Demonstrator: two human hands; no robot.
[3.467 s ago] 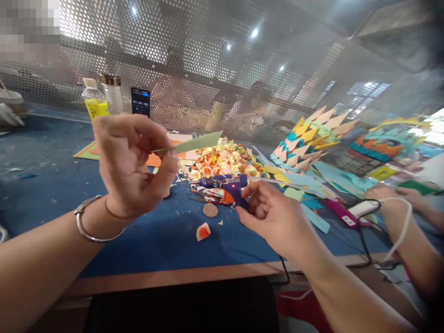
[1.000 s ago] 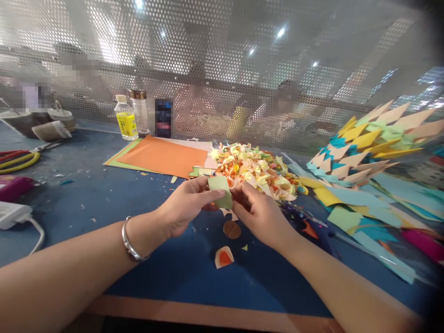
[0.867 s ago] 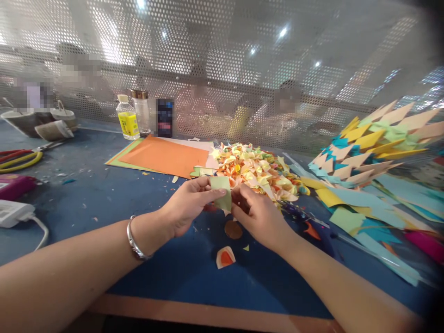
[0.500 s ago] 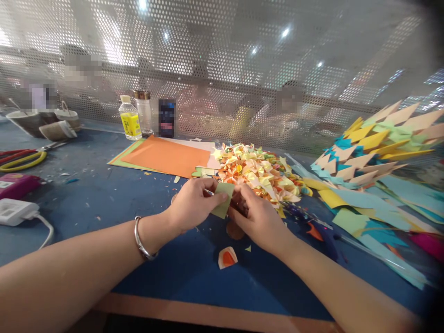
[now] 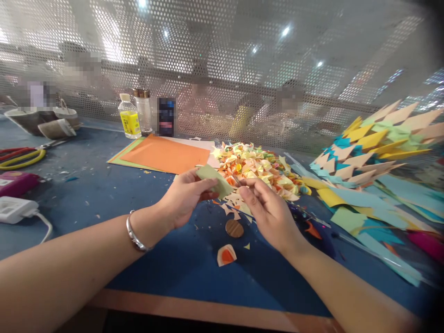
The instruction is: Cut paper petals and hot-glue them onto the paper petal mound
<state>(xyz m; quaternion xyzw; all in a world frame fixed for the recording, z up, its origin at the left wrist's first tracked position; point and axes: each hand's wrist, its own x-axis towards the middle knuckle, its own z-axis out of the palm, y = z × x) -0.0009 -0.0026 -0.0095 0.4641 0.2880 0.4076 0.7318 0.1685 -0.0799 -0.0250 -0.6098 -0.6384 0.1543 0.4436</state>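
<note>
Inspecting the head view, I record the left hand [image 5: 183, 198] closed on a green paper piece [image 5: 212, 178], pinched between thumb and fingers. The piece is held tilted above the blue table [image 5: 104, 194], just in front of the heap of folded paper flowers [image 5: 258, 167]. The right hand [image 5: 272, 215] has thumb and forefinger drawn close together beside the piece's right corner; I cannot tell whether they grip it. A brown disc [image 5: 234, 228] and an orange-and-white folded scrap [image 5: 226, 255] lie below the hands. An orange sheet [image 5: 163, 155] lies beyond the left hand.
</note>
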